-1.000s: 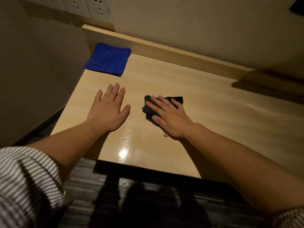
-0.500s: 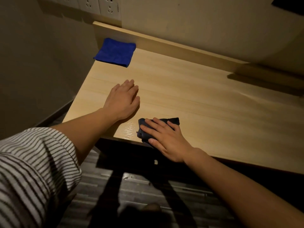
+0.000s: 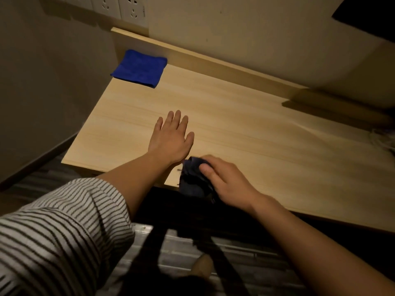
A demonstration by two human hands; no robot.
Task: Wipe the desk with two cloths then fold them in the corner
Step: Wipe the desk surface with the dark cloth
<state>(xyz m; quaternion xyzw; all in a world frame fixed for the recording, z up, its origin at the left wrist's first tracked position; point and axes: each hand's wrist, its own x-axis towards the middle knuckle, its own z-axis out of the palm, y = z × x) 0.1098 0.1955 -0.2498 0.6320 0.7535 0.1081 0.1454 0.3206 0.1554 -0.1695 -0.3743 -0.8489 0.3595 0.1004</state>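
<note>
A light wooden desk (image 3: 245, 129) fills the middle of the head view. A bright blue cloth (image 3: 140, 69) lies folded flat in its far left corner. My left hand (image 3: 172, 137) rests flat on the desk with straight fingers, holding nothing. Just right of it, at the desk's near edge, my right hand (image 3: 226, 181) grips a crumpled dark navy cloth (image 3: 193, 178). Part of that cloth hangs over the edge, and my fingers hide its right side.
A raised wooden ledge (image 3: 213, 60) runs along the back of the desk against the wall. White wall sockets (image 3: 119, 7) sit above the far left corner. A wall (image 3: 42, 82) borders the left side. Dark striped floor (image 3: 192, 253) lies below the near edge.
My right hand has dragged the dark cloth back to the desk's near edge and bunched it up, so it now hangs over. My left hand stayed flat on the desk.
</note>
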